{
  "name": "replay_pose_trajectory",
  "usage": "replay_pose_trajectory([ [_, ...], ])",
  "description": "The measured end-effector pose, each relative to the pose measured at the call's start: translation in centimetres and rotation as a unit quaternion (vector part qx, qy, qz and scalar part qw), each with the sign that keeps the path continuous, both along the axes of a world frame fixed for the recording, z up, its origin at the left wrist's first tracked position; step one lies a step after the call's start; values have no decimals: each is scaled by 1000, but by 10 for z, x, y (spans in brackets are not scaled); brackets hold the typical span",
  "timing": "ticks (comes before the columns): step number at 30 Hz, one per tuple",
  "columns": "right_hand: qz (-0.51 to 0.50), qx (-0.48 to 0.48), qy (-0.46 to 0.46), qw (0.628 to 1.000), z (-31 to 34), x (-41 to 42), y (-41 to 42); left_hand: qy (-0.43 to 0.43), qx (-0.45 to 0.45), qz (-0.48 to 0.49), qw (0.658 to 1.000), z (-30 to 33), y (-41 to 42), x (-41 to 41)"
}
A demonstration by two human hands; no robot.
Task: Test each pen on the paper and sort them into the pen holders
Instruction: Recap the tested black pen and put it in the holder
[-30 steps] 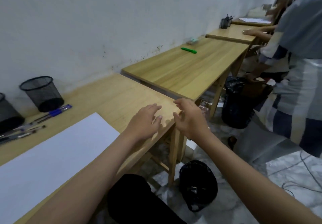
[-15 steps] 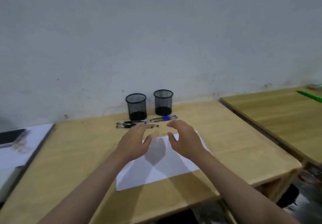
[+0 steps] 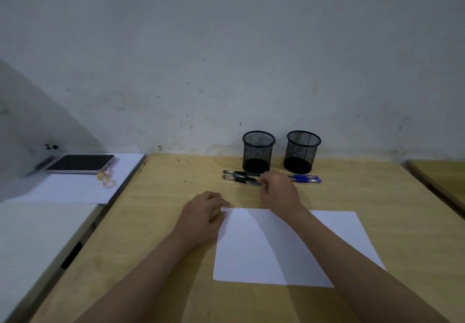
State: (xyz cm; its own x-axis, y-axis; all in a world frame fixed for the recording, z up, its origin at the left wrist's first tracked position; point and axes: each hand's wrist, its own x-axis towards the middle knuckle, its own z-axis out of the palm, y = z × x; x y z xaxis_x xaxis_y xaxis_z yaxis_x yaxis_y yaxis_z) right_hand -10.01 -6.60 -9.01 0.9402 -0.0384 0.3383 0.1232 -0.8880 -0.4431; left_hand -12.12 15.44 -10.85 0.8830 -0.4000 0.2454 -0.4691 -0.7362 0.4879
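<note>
Two black mesh pen holders stand by the wall, the left holder (image 3: 258, 150) and the right holder (image 3: 303, 150). In front of them lie black pens (image 3: 239, 175) and blue pens (image 3: 305, 178) in a row. A white paper (image 3: 251, 247) lies on the wooden table (image 3: 176, 197). My right hand (image 3: 278, 192) reaches over the pens, its fingertips pinching the right end of the nearest black pen, which still lies on the table. My left hand (image 3: 203, 214) rests with loosely curled fingers on the paper's top-left corner.
A neighbouring table on the left carries a white pad (image 3: 75, 192), a dark phone (image 3: 80, 163) and small trinkets (image 3: 107, 179). Another wooden table (image 3: 448, 179) adjoins on the right. The wall stands right behind the holders.
The view swung from the tables on the right back to my own table. My right hand went forward onto the pens and my left hand dropped to the paper's corner.
</note>
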Motion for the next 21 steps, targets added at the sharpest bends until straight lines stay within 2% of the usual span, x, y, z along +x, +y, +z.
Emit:
replay_pose_trajectory([
  [14, -21, -63, 27, 997, -2, 14, -9, -17, -57, 2, 998, -6, 1, 6],
  [18, 4, -15, 2, 1000, -8, 10, -10, -13, -77, -2, 997, -5, 4, 6],
  [21, 40, 9, -43, 998, -8, -5, -6, -20, -157, 35, 987, -6, 12, 3],
])
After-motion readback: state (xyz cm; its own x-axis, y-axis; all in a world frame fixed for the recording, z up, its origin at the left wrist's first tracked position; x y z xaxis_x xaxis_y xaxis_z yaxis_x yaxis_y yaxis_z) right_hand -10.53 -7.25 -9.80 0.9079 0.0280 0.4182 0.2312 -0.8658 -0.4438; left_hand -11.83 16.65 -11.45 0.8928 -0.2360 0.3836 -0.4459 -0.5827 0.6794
